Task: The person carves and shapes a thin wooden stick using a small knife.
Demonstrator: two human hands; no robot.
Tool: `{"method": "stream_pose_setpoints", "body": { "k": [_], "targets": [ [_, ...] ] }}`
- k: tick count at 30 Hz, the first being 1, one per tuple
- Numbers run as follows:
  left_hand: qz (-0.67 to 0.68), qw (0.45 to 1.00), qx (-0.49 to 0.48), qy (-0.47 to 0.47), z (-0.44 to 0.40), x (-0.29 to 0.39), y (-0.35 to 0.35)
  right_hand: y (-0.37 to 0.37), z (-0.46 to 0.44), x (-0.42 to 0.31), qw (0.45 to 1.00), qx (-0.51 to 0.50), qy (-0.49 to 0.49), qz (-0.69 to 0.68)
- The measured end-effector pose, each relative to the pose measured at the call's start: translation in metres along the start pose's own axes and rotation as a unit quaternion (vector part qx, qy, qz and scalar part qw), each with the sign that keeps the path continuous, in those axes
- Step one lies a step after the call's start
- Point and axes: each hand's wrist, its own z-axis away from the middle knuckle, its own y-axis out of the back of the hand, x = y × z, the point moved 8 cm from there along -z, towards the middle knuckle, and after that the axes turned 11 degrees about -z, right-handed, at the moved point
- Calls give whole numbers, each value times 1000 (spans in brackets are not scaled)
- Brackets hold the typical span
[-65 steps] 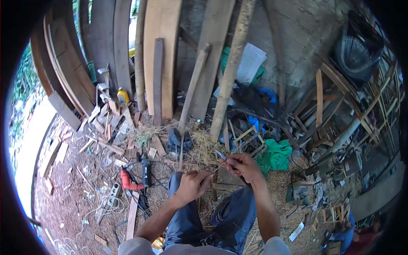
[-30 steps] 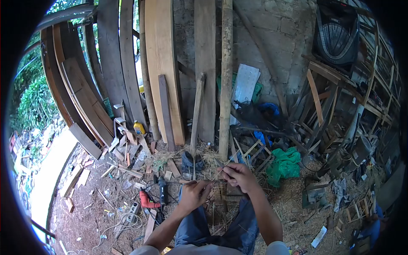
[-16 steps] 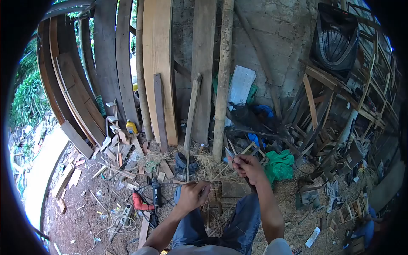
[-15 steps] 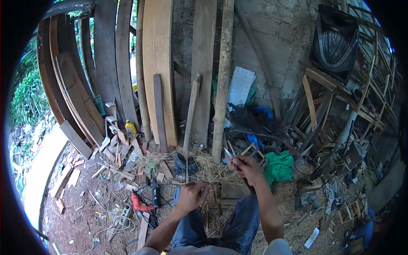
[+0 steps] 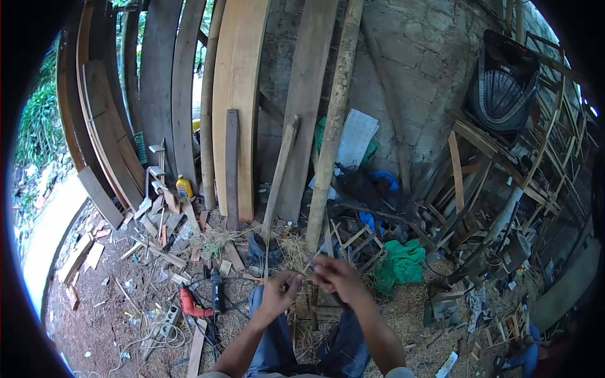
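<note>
Wall [image 5: 435, 94]: behind the boards [image 5: 239, 82] and the pole [image 5: 334, 113].
Boards: upright, left of the pole.
Speaker [image 5: 503, 88]: on the wooden stand [image 5: 478, 141], right of the pole.
Bottle [image 5: 183, 187]: among wood scraps [image 5: 171, 201], near the foot of the boards.
Drill [image 5: 195, 307]: on the floor [image 5: 101, 327], left of the left hand [image 5: 279, 293].
Power strip [image 5: 169, 321]: on the floor, just left of the drill.
Plastic bag [image 5: 401, 261]: right of the right hand [image 5: 338, 278].
Left hand: just beside the right hand.

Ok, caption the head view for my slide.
Left hand and blurred right hand close together, red power tool on littered ground.
</note>
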Motion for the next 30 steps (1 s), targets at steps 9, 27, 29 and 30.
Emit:
{"method": "stream_pose_setpoints", "body": {
  "k": [9,27,29,30],
  "targets": [
    [71,991,-82,81,16,-6,-5,23,-17,-28,998,2,-20,57],
    [296,931,-145,154,28,5,-17,33,-1,-54,993,-28,4,111],
    [279,934,-156,162,29,8,-20,39,3,-58,989,-3,8,148],
    [265,936,-161,169,30,8,-22,42,4,-59,989,-3,11,146]
  ]
}}
